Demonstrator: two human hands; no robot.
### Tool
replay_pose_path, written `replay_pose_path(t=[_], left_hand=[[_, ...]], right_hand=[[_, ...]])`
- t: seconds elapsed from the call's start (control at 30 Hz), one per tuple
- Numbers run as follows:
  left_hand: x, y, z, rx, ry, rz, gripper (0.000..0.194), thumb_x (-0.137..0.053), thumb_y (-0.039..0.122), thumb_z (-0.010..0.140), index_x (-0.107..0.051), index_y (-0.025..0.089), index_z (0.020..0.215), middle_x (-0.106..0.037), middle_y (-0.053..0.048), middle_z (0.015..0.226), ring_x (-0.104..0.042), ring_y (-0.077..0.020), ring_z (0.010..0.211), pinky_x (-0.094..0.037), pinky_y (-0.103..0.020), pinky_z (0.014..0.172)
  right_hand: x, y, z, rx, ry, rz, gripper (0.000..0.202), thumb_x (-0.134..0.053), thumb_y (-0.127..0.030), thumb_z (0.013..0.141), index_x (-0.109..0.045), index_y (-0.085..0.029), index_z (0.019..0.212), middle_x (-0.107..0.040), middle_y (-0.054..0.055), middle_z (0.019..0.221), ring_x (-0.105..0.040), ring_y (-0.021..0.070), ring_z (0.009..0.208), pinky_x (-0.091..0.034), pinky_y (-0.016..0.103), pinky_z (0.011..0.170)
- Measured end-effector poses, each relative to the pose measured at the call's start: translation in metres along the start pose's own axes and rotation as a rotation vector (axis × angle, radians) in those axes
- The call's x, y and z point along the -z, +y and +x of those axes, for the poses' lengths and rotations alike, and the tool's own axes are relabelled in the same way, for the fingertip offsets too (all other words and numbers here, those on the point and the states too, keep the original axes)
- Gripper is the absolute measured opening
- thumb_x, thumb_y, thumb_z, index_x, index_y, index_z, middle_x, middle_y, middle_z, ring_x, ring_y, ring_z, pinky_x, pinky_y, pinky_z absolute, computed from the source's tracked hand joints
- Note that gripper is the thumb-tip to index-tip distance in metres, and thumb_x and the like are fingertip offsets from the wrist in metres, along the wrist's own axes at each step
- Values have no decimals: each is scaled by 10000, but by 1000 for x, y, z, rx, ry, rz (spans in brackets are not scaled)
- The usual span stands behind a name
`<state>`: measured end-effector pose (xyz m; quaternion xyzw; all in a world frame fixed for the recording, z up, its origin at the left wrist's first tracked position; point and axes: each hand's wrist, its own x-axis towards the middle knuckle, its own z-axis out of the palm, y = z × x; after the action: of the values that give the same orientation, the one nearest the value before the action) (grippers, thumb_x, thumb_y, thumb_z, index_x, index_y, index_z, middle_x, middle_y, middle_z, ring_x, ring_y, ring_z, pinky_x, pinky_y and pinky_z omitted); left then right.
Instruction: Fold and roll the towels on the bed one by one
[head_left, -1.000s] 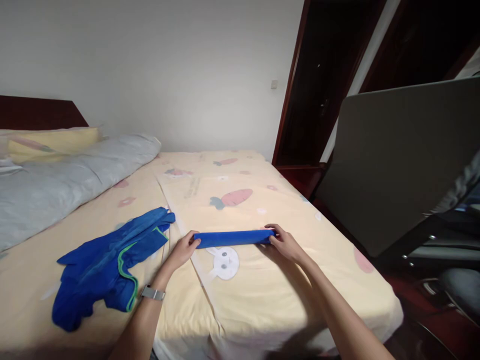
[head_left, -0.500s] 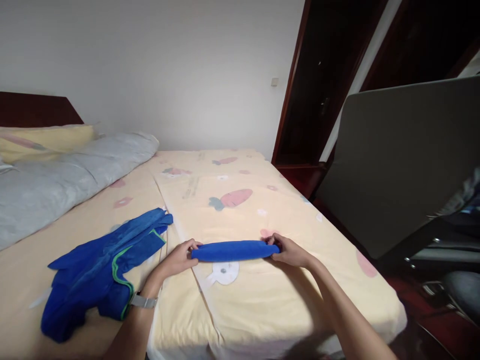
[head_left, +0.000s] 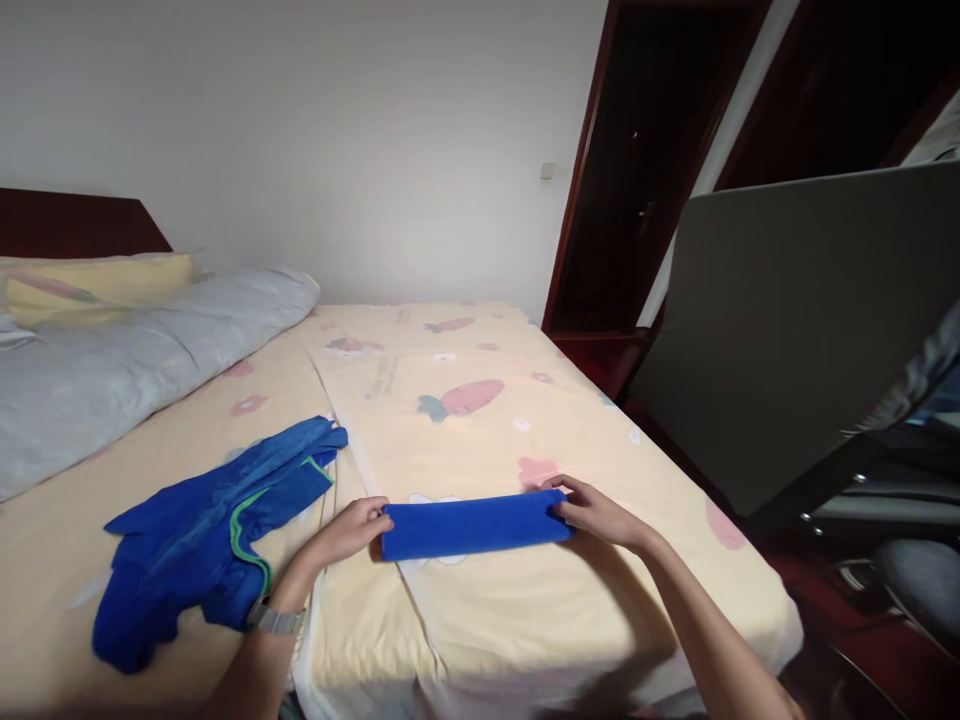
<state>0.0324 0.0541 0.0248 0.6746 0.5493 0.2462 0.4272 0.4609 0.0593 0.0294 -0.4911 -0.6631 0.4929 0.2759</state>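
A blue cloth folded into a long flat strip (head_left: 472, 526) is stretched level between my two hands, over the near part of the bed. My left hand (head_left: 360, 525) pinches its left end, thumb and fingers closed on the corner. At the opposite end my right hand (head_left: 592, 508) grips the upper right corner. A watch with a metal band (head_left: 277, 617) circles my left wrist. Left of that hand lies a crumpled blue garment with green trim (head_left: 202, 530), touched by neither hand's fingers.
The bed's yellow sheet (head_left: 570, 600) has carrot and flower prints. A rolled grey quilt (head_left: 165, 340) and a yellow pillow (head_left: 105, 285) lie at the left. A large dark panel (head_left: 795, 330) stands beyond the bed's right edge, near a dark door (head_left: 660, 170).
The blue strip has turned from a narrow edge to a broader flat face and come slightly nearer me. My right hand has shifted a little to the right; both hands keep their hold.
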Motion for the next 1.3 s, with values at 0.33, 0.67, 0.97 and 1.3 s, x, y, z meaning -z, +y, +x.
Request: replay_pose_path(t=[0.33, 0.67, 0.97, 1.3], left_hand=[[-5, 17, -22, -435, 272, 507, 228, -616, 288, 854, -684, 243, 1066, -694, -84, 1151, -616, -251, 1132, -472, -361, 992], [-22, -10, -25, -556, 203, 810, 595, -587, 121, 841, -553, 301, 1407, -618, -31, 1423, -601, -237, 1274, -476, -410, 1105], [-24, 0, -28, -735, 301, 941, 537, -532, 114, 897, -524, 211, 1425, -655, -87, 1374, -646, -250, 1226, -497, -431, 1099], [-58, 11, -26, -904, 358, 948, 457, -528, 116, 872, -618, 160, 1318, -748, -121, 1198, -721, -269, 1069, -584, -435, 977]], right_hand=[[-27, -19, -13, 394, 121, -664, 654, -668, -251, 766, -553, -278, 1409, -517, 111, 1454, -487, 324, 1332, -407, 483, 1118], [-42, 2, -1, 504, 174, -897, 618, -604, -87, 804, -549, -217, 1406, -615, 119, 1380, -613, 328, 1218, -522, 503, 1022], [-28, -6, -9, 626, 417, -944, 483, -478, -120, 958, -522, -249, 1421, -619, 95, 1375, -610, 298, 1221, -493, 513, 1055], [-8, 1, -26, 489, 450, -939, 453, -482, -158, 924, -580, -260, 1355, -684, 93, 1267, -668, 308, 1112, -559, 495, 925]])
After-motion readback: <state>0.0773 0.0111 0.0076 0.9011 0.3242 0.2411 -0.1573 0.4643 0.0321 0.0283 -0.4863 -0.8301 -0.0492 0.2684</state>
